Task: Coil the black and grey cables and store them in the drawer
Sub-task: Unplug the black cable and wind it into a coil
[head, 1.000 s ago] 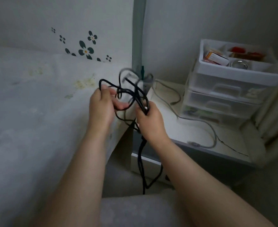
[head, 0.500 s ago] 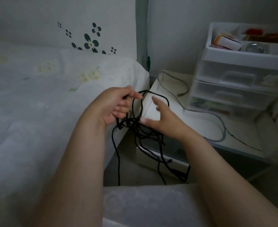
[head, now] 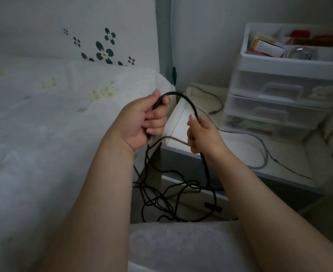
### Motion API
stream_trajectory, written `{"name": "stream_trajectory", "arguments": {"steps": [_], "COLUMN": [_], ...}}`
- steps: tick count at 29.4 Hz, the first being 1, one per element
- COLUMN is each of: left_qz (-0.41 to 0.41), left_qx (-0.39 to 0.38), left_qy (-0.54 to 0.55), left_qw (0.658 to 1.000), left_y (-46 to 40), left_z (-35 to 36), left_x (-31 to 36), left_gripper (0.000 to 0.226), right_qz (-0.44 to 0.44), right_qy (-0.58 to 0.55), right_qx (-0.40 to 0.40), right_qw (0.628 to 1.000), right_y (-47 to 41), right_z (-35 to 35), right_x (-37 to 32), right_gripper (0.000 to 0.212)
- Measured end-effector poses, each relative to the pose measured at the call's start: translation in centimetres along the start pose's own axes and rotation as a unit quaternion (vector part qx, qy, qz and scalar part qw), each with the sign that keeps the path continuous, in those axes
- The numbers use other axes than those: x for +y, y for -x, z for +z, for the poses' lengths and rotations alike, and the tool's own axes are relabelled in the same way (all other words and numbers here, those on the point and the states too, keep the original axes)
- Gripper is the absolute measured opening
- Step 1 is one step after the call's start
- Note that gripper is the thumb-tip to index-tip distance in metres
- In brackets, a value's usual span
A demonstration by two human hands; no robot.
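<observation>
The black cable (head: pixel 187 101) arches between the two hands, just above the gap between the bed (head: pixel 44 124) and the table (head: pixel 291 163). One end of the arch runs into the left hand (head: pixel 142 120), whose fingers (head: pixel 157 116) are curled round it, the thumb up by the top of the arch; several strands seem to be bunched in that fist, though how many cannot be told. The other end of the arch passes under the thumb of the right hand (head: pixel 203 134), which grips it in a closed fist near the table's front corner. Below both hands the cable drops: from the left fist it hangs straight down, from the right fist it falls along the forearm, and the two runs meet in a loose tangle (head: pixel 173 199) on the floor in front of the table's base, uncoiled. A thin paler strand (head: pixel 169 138) crosses between the fists below the arch; what it belongs to cannot be told. The grey cable (head: pixel 259 146) lies on the table well apart from both hands, curving in a wide loop from the back edge toward the front right. Behind it, against the wall, stands a white drawer unit (head: pixel 283 95) with its translucent drawers closed and an open tray (head: pixel 291 63) of small items on top.
</observation>
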State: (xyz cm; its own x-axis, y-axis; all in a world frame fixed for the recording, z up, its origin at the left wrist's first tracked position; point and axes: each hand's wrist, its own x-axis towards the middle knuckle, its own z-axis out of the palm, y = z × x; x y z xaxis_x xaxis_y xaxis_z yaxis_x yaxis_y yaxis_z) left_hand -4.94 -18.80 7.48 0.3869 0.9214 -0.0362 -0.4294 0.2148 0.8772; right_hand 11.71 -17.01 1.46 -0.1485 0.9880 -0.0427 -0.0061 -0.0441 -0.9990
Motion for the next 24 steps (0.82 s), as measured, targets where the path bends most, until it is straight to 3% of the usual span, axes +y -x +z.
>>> {"name": "stream_trajectory", "arguments": {"steps": [3, 6, 9, 15, 18, 24], "left_qz": [0.035, 0.071, 0.096, 0.120, 0.108, 0.084], "left_qx": [0.029, 0.074, 0.140, 0.188, 0.156, 0.141], "left_qy": [0.088, 0.087, -0.028, -0.327, -0.408, -0.572], "left_qw": [0.995, 0.991, 0.985, 0.918, 0.893, 0.804], "left_y": [-0.8, -1.7, -2.5, -3.0, -3.3, -3.4], "left_z": [0.8, 1.0, 1.3, 2.7, 2.6, 2.6], "left_x": [-0.9, -1.8, -2.4, -4.0, -4.4, -4.7], "left_gripper": [0.041, 0.045, 0.049, 0.035, 0.041, 0.048], "right_qz": [0.006, -0.040, -0.074, -0.157, -0.194, -0.170], "right_qy": [0.138, 0.342, 0.469, 0.554, 0.528, 0.361], "right_qx": [-0.049, -0.122, -0.150, -0.132, -0.132, -0.127], "right_qw": [0.989, 0.931, 0.867, 0.807, 0.816, 0.908], "right_y": [0.4, 1.4, 2.8, 4.0, 4.2, 3.1], "right_z": [0.5, 0.8, 1.2, 0.6, -0.2, -2.4], "right_x": [0.7, 1.1, 1.1, -0.7, -1.0, -1.2], "right_gripper": [0.017, 0.016, 0.027, 0.034, 0.029, 0.018]}}
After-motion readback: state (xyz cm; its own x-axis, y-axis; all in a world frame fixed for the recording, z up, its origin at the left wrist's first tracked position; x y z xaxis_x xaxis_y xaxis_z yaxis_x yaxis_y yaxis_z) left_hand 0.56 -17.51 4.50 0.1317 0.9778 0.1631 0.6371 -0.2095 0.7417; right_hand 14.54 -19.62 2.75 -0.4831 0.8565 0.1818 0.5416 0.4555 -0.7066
